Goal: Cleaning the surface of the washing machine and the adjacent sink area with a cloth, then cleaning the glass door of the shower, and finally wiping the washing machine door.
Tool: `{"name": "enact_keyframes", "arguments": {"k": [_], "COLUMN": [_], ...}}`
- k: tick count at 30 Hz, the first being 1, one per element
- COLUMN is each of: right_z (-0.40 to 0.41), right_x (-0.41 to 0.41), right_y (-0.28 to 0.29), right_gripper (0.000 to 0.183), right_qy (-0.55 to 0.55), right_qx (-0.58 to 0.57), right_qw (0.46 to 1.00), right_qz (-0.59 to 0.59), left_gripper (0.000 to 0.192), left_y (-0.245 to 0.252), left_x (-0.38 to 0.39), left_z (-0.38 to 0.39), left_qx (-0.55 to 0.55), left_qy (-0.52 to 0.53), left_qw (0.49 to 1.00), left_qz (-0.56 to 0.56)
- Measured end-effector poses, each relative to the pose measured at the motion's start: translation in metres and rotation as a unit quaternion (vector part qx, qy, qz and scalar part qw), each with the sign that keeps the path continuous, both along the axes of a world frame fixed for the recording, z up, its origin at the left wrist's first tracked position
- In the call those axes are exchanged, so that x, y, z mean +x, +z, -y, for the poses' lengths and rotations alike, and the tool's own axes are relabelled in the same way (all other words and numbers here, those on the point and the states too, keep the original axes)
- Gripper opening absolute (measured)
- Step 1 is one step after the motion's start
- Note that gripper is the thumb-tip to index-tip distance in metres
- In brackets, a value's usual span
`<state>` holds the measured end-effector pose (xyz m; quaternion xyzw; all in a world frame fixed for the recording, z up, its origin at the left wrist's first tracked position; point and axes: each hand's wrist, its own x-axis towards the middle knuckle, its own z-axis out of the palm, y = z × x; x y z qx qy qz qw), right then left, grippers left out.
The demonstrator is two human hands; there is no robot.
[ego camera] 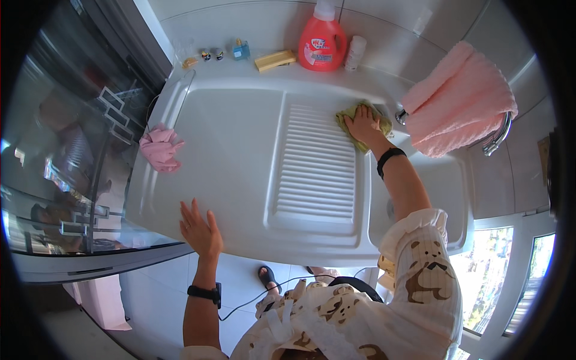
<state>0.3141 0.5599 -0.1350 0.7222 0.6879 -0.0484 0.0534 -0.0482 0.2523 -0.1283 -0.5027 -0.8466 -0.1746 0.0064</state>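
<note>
My right hand (pixel 363 125) presses flat on a crumpled green cloth (pixel 347 118) at the far right corner of the ribbed washboard (pixel 317 166), which is moulded into a white laundry sink top (pixel 225 148). My left hand (pixel 201 229) is at the near left edge of the top, its fingers spread and nothing in it; whether it touches the surface I cannot tell. A bunched pink cloth (pixel 161 148) lies near the left rim. The sink basin (pixel 436 189) is to the right of the washboard, partly hidden by my right arm.
Along the back ledge stand a red detergent bottle (pixel 321 45), a white bottle (pixel 355 53), a yellow box-like block (pixel 275 60), a blue glass bottle (pixel 241 50) and small trinkets. A pink towel (pixel 459 103) hangs over the chrome faucet (pixel 498 137). Glass panels (pixel 67 148) border the left.
</note>
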Motion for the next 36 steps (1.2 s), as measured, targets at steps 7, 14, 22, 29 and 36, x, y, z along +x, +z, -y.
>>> {"name": "enact_keyframes", "arguments": {"k": [7, 14, 22, 29, 36], "right_z": [0.048, 0.163, 0.283, 0.279, 0.268], "right_x": [0.007, 0.005, 0.025, 0.065, 0.097], "right_y": [0.015, 0.018, 0.026, 0.045, 0.083], "right_gripper": [0.062, 0.054, 0.043, 0.036, 0.046], "right_qy": [0.110, 0.192, 0.309, -0.248, -0.181], "right_qx": [-0.040, 0.031, 0.044, 0.005, 0.194], "right_qw": [0.993, 0.981, 0.947, 0.485, 0.311], "right_qz": [0.006, -0.018, -0.077, -0.839, -0.913], "left_gripper": [0.054, 0.052, 0.051, 0.050, 0.049], "left_y": [-0.003, -0.010, -0.012, -0.003, -0.007], "left_x": [0.001, -0.002, -0.003, 0.001, -0.001], "left_z": [0.000, 0.005, 0.000, -0.002, 0.002], "left_qx": [0.007, 0.020, 0.014, 0.022, 0.028], "left_qy": [-0.005, -0.005, 0.000, -0.002, -0.005], "left_qw": [1.000, 1.000, 1.000, 1.000, 0.999], "left_qz": [0.003, -0.001, -0.006, -0.014, -0.028]}}
